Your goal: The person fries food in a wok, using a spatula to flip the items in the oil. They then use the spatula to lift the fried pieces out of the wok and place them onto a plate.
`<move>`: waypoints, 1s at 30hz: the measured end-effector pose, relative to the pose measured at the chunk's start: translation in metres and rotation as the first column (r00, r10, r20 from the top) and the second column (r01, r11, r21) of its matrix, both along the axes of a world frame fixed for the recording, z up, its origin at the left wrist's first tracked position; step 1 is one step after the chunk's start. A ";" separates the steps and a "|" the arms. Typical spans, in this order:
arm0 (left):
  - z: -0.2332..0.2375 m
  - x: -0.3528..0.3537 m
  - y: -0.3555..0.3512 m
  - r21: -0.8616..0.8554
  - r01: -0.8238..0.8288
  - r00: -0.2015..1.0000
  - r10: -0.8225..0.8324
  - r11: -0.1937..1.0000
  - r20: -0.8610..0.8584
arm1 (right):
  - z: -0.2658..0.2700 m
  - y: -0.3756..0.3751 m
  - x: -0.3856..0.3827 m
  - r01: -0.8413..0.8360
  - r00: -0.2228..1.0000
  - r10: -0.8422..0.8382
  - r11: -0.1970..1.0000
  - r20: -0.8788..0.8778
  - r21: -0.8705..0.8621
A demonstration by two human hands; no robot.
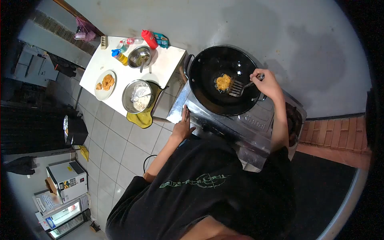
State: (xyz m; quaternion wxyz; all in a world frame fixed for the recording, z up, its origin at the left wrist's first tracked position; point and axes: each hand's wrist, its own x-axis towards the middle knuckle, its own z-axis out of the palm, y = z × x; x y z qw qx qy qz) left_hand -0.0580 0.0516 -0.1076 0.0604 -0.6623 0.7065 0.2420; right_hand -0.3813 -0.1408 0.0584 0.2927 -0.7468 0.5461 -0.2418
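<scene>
One wok (204, 78): black, two side handles, sits on the stove (248, 122); shiny, wet-looking inside.
Food piece (223, 82): single, golden-orange, irregular outline, in the wok near the middle of its base; small bubbles around the edge.
Spatula (237, 89): slotted metal head down in the wok, just beside the food piece on the right-hand side; contact with it can't be told.
Right hand (266, 83): fingers curled closed around the spatula handle, over the wok's right rim.
Left hand (183, 127): fingers mostly extended, nothing seen in the grip; by the stove's front left corner, fingertips over its edge. Touching or just above, can't tell.
Table (162, 68): white, left of the stove.
Large metal bowl (127, 94): near table corner, white powdery stuff inside.
Cloth (141, 119): yellow-green, under and beside that bowl, hanging off the edge.
Plate (105, 95): white, browned pieces (108, 82) on it, far side of the large bowl from the stove.
Small metal bowl (133, 55): utensil leaning out over its rim.
Bottles: red one (149, 39) beside the small bowl, yellow one with blue cap (121, 58) on the other side.
Packet (161, 40): teal, next to the red bottle.
</scene>
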 end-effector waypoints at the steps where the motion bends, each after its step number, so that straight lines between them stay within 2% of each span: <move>1: 0.000 0.000 0.000 0.000 0.000 1.000 0.000 1.000 0.000 | -0.003 0.000 0.001 0.014 1.000 -0.014 1.000 0.025 -0.002; 6: -0.007 0.002 0.000 -0.032 0.024 0.999 -0.024 0.999 0.025 | -0.014 0.000 0.006 0.067 0.992 -0.062 0.997 0.114 -0.040; 12: -0.006 0.001 0.001 -0.059 0.043 0.999 -0.041 0.997 0.033 | 0.018 0.007 0.029 0.127 0.992 -0.124 0.986 0.029 -0.108; 14: -0.005 0.000 0.000 -0.046 0.033 0.999 -0.031 0.998 0.030 | 0.025 0.007 0.039 0.090 0.996 -0.091 0.983 0.001 -0.158; 15: -0.005 0.000 0.000 -0.032 0.019 0.999 -0.019 0.999 0.028 | 0.029 0.010 0.046 0.096 0.992 -0.079 0.980 0.099 -0.174; 19: -0.008 0.004 0.001 -0.065 0.007 1.000 -0.008 0.998 -0.010 | 0.032 0.011 0.059 0.080 0.995 -0.065 0.974 0.080 -0.211; 22: -0.009 0.003 0.003 -0.023 -0.013 1.000 0.012 1.000 -0.024 | 0.026 0.011 0.066 0.029 0.998 -0.013 0.967 0.066 -0.251; 24: -0.009 0.004 0.002 -0.041 -0.002 1.000 0.000 0.999 -0.029 | 0.027 0.014 0.073 0.010 0.993 0.023 0.962 0.115 -0.273; 25: -0.009 0.006 0.002 -0.042 -0.005 1.000 0.004 0.999 -0.028 | 0.030 0.017 0.074 0.008 0.997 0.013 0.963 0.074 -0.271; 30: -0.012 0.006 0.003 -0.066 0.010 0.999 -0.012 0.998 -0.035 | 0.034 0.032 0.077 0.012 0.993 0.025 0.948 0.112 -0.319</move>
